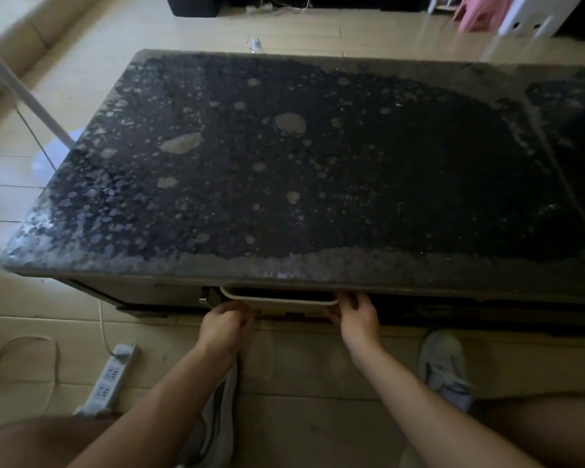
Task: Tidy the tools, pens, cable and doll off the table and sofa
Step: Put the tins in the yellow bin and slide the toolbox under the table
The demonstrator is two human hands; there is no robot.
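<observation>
At the far left a white pole [24, 92] is slanting across the tiled floor [65, 319], and a power strip [111, 380] is lying on the tiles beside the person's left forearm. The dark, speckled desk [284, 163] is filling the middle of the view. Under its near edge a cream box [277, 303] is sitting partly tucked in. Its inside is too dark to read, so I cannot tell whether tools, pens, cable or doll are lying in it. The 2 hands are holding it: the left hand [225, 320] is curling its fingers round the left end, and the right hand [355, 314] is gripping the rim's right end. Further right, a grey shoe [444, 366] is resting on the floor.
</observation>
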